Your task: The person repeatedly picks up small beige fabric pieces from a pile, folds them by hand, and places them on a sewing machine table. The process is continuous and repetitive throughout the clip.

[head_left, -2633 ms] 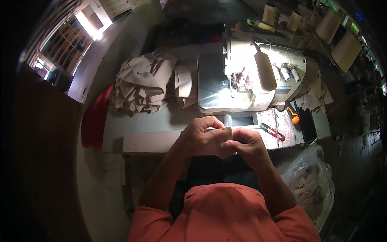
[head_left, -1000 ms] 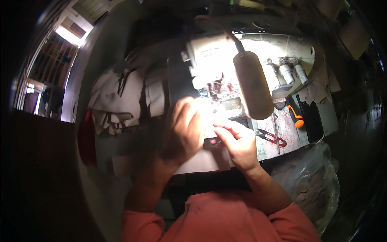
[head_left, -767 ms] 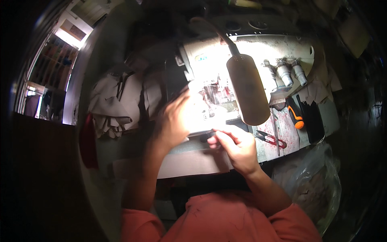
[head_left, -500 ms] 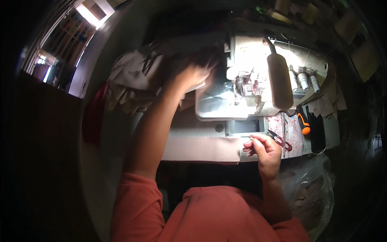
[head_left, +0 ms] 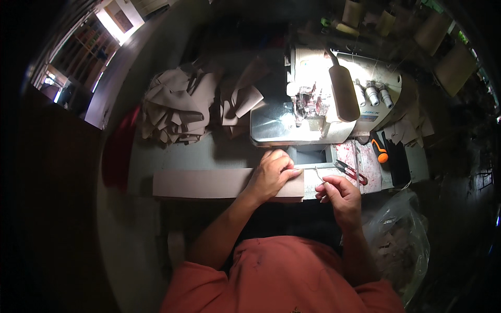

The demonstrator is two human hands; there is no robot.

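Left hand (head_left: 271,175) back from pile onto fabric strip (head_left: 209,183).

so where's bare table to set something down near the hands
Bare grey table lies between the fabric pile and the long beige strip. Crowded right of the sewing machine: snips, screwdriver, scraps.

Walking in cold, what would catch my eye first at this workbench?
The brightly lit sewing machine at the back of the table stands out in the dim room. Left of it lies a heap of beige fabric pieces. In front, the left hand presses on a long beige strip at the table's near edge, while the right hand pinches what looks like a thin thread beside red-handled snips.
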